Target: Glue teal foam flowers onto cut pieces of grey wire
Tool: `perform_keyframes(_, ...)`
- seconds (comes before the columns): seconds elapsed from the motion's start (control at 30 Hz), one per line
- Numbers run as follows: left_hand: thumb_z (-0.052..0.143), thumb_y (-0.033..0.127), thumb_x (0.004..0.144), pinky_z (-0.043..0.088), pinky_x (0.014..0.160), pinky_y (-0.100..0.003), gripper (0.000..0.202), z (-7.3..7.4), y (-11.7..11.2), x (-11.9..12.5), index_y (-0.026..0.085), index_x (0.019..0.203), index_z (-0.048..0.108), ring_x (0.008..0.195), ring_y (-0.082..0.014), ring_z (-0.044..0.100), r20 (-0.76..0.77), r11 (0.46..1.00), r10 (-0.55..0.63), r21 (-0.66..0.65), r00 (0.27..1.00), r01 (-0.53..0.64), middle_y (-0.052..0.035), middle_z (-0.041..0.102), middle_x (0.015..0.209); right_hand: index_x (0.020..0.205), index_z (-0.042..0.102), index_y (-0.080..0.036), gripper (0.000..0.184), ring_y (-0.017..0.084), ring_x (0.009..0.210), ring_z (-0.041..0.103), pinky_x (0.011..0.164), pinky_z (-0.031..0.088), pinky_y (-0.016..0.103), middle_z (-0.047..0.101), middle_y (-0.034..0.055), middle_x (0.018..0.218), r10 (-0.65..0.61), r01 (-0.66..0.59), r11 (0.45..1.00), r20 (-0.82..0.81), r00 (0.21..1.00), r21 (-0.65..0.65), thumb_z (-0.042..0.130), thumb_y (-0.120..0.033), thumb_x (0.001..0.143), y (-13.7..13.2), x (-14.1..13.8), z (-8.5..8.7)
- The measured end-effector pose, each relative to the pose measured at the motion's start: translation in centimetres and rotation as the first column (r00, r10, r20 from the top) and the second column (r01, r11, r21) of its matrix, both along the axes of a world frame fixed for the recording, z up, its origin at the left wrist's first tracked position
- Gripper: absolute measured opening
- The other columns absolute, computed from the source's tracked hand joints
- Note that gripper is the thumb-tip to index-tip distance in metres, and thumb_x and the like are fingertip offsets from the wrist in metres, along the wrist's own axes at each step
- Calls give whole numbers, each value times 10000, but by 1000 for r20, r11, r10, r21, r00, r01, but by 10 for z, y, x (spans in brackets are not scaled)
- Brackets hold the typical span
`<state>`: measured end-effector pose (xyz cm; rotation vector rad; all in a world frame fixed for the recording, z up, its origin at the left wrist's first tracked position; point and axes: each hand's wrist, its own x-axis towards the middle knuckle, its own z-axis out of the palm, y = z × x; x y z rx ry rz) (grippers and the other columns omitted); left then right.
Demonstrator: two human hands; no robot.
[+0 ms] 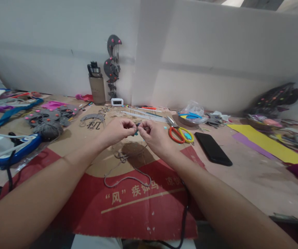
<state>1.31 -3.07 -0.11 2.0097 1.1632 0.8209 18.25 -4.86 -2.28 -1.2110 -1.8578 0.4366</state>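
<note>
My left hand and my right hand meet above the cardboard, thumbs and forefingers pinched close together. Between the fingertips shows a small dark teal piece, mostly hidden by the fingers. A thin grey cord trails from below my right hand and lies in loose loops on the red and brown cardboard sheet. Whether its upper end is tied to the small piece cannot be made out. Scissors with one red and one yellow handle lie just beyond my right hand.
A black phone lies at right, near yellow paper. Behind stand a bottle, a small white clock and a hanging grey felt ornament. Grey yarn and a blue-based iron-like appliance are at left.
</note>
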Motion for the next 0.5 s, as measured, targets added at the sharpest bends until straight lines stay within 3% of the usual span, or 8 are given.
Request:
perform_keyframes(0.17, 611, 343, 729, 380, 559, -209, 195, 2, 1, 0, 171, 779, 688, 624, -97, 510, 28, 998, -62, 17, 998, 62, -8, 641, 712, 740, 537, -191, 134, 121, 612, 429, 567, 315, 250, 520, -2, 650, 1, -1, 999, -23, 1000, -39, 490, -284, 825, 0, 1, 2)
perform_keyframes(0.3, 616, 334, 733, 385, 500, -209, 221, 3, -2, 1, 170, 858, 696, 540, -86, 501, 59, 997, -17, -68, 998, 21, -12, 641, 678, 736, 537, -188, 138, 116, 594, 418, 560, 307, 246, 518, -4, 643, -7, 7, 998, -9, 1000, -56, 484, -278, 827, 0, 2, 1)
perform_keyframes(0.5, 615, 275, 720, 476, 535, -229, 201, 3, -6, 3, 146, 863, 672, 524, -95, 558, 81, 984, -63, -164, 995, 75, -21, 646, 653, 757, 555, -187, 123, 124, 615, 451, 573, 320, 245, 535, -4, 644, -14, 15, 998, 7, 1000, -54, 486, -268, 817, 2, 2, -2)
